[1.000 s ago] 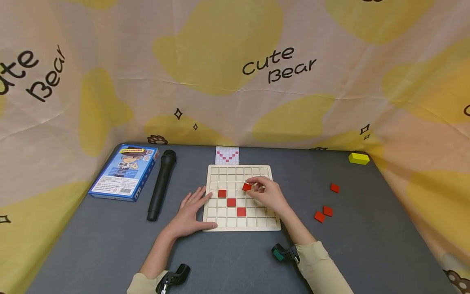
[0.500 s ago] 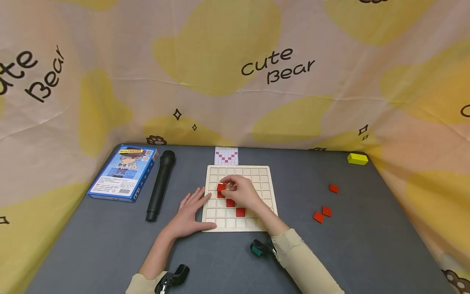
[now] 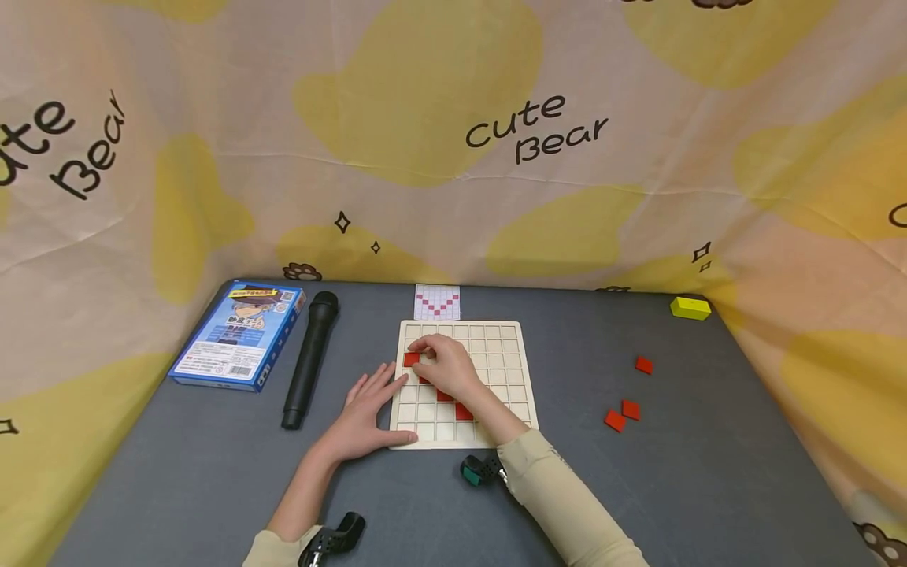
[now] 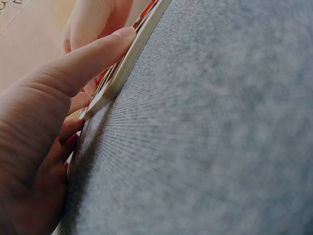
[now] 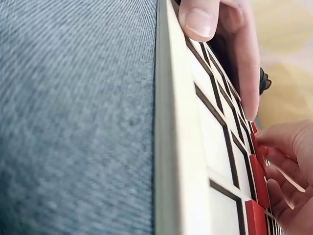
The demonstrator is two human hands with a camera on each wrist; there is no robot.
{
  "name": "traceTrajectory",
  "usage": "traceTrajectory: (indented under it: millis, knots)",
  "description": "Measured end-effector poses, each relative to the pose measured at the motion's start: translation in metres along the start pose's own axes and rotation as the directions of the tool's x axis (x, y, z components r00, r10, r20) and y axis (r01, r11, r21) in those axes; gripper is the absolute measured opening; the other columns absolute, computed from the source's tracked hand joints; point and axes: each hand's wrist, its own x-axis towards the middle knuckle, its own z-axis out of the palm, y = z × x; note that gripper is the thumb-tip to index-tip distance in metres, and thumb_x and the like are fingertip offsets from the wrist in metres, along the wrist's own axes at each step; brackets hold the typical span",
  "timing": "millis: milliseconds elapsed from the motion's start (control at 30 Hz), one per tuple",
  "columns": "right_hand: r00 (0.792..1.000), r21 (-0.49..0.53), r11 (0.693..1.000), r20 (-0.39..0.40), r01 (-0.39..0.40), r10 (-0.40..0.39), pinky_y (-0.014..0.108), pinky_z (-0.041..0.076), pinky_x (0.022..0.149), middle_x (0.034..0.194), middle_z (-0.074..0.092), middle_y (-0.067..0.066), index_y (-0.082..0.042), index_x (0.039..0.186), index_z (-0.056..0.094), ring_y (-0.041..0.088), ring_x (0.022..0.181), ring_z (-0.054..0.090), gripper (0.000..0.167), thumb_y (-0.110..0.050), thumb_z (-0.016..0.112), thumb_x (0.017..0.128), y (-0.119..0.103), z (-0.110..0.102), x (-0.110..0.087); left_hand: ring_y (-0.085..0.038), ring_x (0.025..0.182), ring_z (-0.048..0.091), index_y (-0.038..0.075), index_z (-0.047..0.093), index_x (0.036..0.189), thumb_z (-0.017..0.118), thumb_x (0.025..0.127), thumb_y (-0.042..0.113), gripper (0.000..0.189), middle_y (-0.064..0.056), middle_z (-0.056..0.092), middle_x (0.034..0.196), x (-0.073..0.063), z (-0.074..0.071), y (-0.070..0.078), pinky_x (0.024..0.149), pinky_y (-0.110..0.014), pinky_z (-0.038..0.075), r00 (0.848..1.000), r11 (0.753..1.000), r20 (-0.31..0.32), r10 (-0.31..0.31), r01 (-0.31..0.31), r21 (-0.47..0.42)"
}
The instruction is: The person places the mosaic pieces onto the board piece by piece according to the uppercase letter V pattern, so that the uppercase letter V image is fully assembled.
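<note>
A pale wooden grid board (image 3: 504, 361) lies flat on the grey table. My right hand (image 3: 451, 371) is over its upper left part, pinching a square red tile (image 3: 411, 359) at a cell by the left edge. More red tiles (image 3: 464, 412) run diagonally down the board, partly covered by that hand. My left hand (image 3: 364, 421) rests along the board's left side with fingers spread. Its thumb (image 4: 115, 41) lies on the board's near corner in the left wrist view. In the right wrist view, my right fingertips (image 5: 266, 136) touch red at the far end of the tile row.
Behind the board lies a small card (image 3: 437, 302) with a pink V pattern. Loose red tiles (image 3: 631, 409) and a yellow block (image 3: 690, 308) are on the right. A black microphone (image 3: 310, 362) and a blue box (image 3: 239, 335) lie on the left.
My right hand has carried the red tile left across the board, from right of the diagonal row to the cell at the left edge. The left hand has stayed in place.
</note>
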Motion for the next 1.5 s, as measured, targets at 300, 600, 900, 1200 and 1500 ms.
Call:
traceTrajectory:
  millis: [300, 600, 900, 1200, 1500]
  knots:
    - [0.999, 0.09, 0.996, -0.039, 0.005, -0.002, 0.031, 0.049, 0.08, 0.11, 0.068, 0.0, -0.013, 0.113, 0.071, 0.016, 0.09, 0.06, 0.026, -0.014, 0.071, 0.087, 0.008, -0.009, -0.012, -0.033, 0.148, 0.012, 0.006, 0.041, 0.148, 0.079, 0.075, 0.05, 0.093, -0.016, 0.022, 0.159, 0.0, 0.003, 0.001, 0.114, -0.056, 0.003, 1.0, 1.0, -0.001, 0.002, -0.002, -0.007]
    - [0.966, 0.32, 0.935, -0.15, -0.156, 0.212, 0.032, 0.05, 0.081, 0.103, 0.067, 0.0, -0.017, 0.105, 0.074, 0.016, 0.091, 0.063, 0.018, -0.012, 0.067, 0.09, 0.036, -0.051, -0.043, -0.035, 0.147, 0.014, 0.005, 0.041, 0.148, 0.081, 0.073, 0.051, 0.096, -0.017, 0.023, 0.159, -0.001, 0.005, 0.0, 0.113, -0.055, 0.004, 1.0, 1.0, -0.016, -0.005, 0.005, 0.0]
    - [0.909, 0.4, 0.881, -0.214, -0.253, 0.358, 0.022, 0.045, 0.078, 0.109, 0.069, 0.012, -0.008, 0.115, 0.072, 0.017, 0.094, 0.058, 0.023, -0.015, 0.067, 0.094, 0.076, -0.106, -0.097, -0.034, 0.147, 0.014, 0.006, 0.041, 0.148, 0.081, 0.073, 0.05, 0.096, -0.016, 0.023, 0.159, -0.002, 0.005, -0.001, 0.113, -0.054, 0.004, 1.0, 1.0, -0.021, -0.002, 0.002, -0.004]
    - [0.873, 0.152, 0.926, -0.31, -0.344, 0.375, 0.019, 0.048, 0.076, 0.113, 0.069, 0.008, -0.014, 0.116, 0.071, 0.005, 0.095, 0.059, 0.024, -0.025, 0.063, 0.097, 0.108, -0.162, -0.157, -0.035, 0.147, 0.013, 0.006, 0.041, 0.148, 0.081, 0.074, 0.049, 0.095, -0.017, 0.023, 0.159, -0.001, 0.004, 0.001, 0.113, -0.055, 0.003, 1.0, 1.0, -0.018, -0.007, 0.007, -0.013]
    - [0.855, -0.018, 0.913, -0.358, -0.408, 0.375, 0.023, 0.046, 0.067, 0.103, 0.067, 0.006, -0.015, 0.122, 0.067, -0.002, 0.081, 0.058, 0.029, -0.029, 0.061, 0.097, 0.131, -0.195, -0.212, -0.034, 0.147, 0.012, 0.006, 0.04, 0.149, 0.081, 0.073, 0.05, 0.097, -0.016, 0.022, 0.159, -0.001, 0.003, 0.001, 0.113, -0.054, 0.003, 1.0, 1.0, -0.012, -0.019, 0.019, -0.006]
